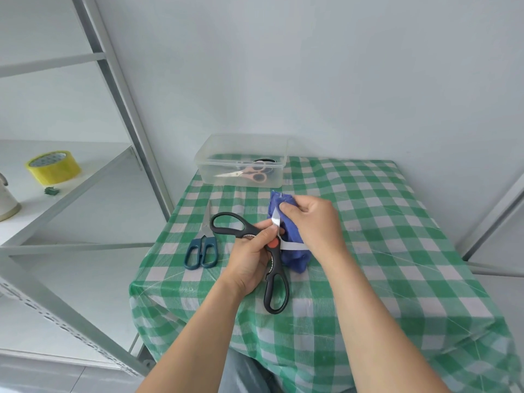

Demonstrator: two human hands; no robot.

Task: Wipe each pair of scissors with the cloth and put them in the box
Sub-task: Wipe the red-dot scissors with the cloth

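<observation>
My left hand grips black kitchen scissors near their red pivot, blades spread wide apart. My right hand holds a blue cloth wrapped around one blade, and both blades show white against the cloth. Dark blue scissors lie shut on the checked tablecloth to the left, tips pointing away from me. At the table's far edge stands a clear plastic box holding orange-handled scissors and another dark pair behind them.
The table wears a green-and-white checked cloth and stands against a white wall. A grey metal shelf unit is at the left, carrying a roll of yellow tape and a pale vessel at the frame's edge.
</observation>
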